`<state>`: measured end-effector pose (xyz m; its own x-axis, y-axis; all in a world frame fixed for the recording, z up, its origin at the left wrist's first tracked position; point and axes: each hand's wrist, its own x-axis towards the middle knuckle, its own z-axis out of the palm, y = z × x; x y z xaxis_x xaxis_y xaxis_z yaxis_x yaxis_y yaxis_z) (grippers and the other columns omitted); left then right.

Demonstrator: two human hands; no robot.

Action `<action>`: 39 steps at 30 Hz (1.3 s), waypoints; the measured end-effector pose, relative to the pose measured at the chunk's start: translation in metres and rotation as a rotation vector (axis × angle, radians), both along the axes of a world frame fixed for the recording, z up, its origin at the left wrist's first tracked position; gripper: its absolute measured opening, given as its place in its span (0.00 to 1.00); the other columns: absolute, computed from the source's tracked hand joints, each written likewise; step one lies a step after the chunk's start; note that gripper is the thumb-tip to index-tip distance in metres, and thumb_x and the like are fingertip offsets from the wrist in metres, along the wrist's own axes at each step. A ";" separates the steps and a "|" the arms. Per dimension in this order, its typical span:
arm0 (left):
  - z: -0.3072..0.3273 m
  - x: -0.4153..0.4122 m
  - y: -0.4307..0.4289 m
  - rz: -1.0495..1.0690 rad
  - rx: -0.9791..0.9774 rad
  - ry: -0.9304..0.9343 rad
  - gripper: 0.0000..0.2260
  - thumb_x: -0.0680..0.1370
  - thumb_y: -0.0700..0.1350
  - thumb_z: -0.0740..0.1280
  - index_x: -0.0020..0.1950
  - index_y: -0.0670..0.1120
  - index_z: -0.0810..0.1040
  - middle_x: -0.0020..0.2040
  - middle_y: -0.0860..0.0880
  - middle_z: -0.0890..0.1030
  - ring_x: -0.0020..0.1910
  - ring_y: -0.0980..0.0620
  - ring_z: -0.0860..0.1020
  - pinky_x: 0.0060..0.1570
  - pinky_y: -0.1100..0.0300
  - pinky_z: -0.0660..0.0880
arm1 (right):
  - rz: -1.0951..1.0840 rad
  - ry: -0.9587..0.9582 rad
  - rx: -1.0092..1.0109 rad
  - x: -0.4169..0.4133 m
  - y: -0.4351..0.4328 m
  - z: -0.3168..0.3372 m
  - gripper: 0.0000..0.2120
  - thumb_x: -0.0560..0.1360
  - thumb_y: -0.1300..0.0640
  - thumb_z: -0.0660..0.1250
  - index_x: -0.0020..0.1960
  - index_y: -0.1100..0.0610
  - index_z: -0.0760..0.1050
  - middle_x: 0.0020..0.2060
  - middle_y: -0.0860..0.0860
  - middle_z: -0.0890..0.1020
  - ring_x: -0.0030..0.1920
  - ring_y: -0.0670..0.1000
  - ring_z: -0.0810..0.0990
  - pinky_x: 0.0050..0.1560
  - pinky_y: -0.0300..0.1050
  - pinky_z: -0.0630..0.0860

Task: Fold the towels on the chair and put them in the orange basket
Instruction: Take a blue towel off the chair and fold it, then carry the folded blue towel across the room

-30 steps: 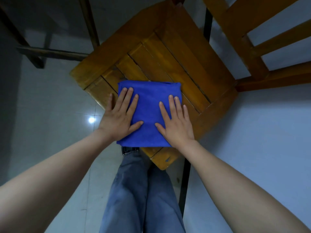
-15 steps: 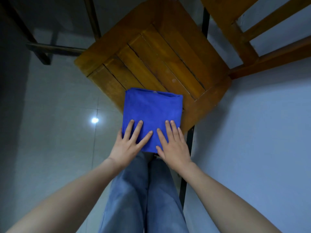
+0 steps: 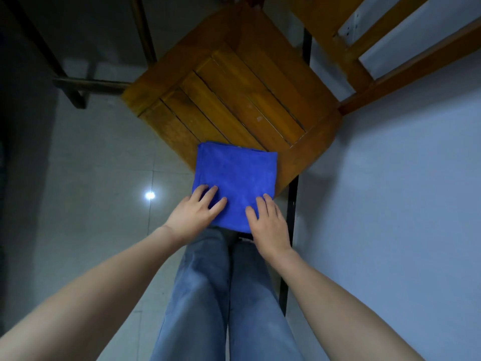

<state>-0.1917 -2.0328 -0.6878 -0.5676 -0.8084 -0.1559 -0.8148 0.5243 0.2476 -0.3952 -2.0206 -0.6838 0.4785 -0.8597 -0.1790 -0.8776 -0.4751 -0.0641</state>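
Note:
A blue towel (image 3: 234,173), folded into a square, lies on the near corner of the wooden chair seat (image 3: 234,87), its near part reaching past the seat's edge over my knees. My left hand (image 3: 194,213) rests on the towel's near left corner, fingers and thumb on top. My right hand (image 3: 269,225) rests the same way on the near right corner. Whether any finger reaches under the cloth is hidden. The orange basket is not in view.
The chair's wooden backrest (image 3: 364,35) rises at the upper right against a pale wall (image 3: 403,204). A dark metal frame (image 3: 78,84) stands on the tiled floor at the upper left. A black chair leg (image 3: 290,217) runs down beside my right wrist. My jeans-clad legs (image 3: 208,295) are below.
Both hands have slid from the middle of the towel to its near edge. The towel has come toward me, from the seat's middle to its near corner.

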 end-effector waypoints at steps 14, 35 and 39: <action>0.190 -0.018 -0.066 -0.006 -0.126 -0.083 0.33 0.51 0.36 0.77 0.52 0.42 0.67 0.38 0.42 0.79 0.33 0.43 0.78 0.20 0.59 0.73 | 0.122 -0.112 -0.362 -0.033 -0.098 0.182 0.08 0.63 0.61 0.59 0.42 0.57 0.68 0.32 0.54 0.76 0.32 0.56 0.77 0.24 0.42 0.70; 0.494 0.106 -0.067 0.407 -0.976 -0.209 0.18 0.68 0.36 0.57 0.57 0.41 0.68 0.46 0.40 0.80 0.40 0.41 0.80 0.30 0.53 0.79 | 0.669 -0.404 -0.988 0.108 -0.207 0.497 0.20 0.57 0.66 0.75 0.43 0.60 0.69 0.35 0.56 0.79 0.33 0.56 0.78 0.24 0.43 0.72; 0.506 0.126 -0.006 0.533 -0.998 -0.269 0.27 0.61 0.33 0.73 0.57 0.40 0.69 0.46 0.38 0.80 0.41 0.40 0.81 0.31 0.52 0.79 | 0.852 -0.481 -1.018 0.154 -0.184 0.510 0.20 0.59 0.65 0.75 0.44 0.59 0.66 0.36 0.55 0.79 0.33 0.54 0.77 0.25 0.42 0.73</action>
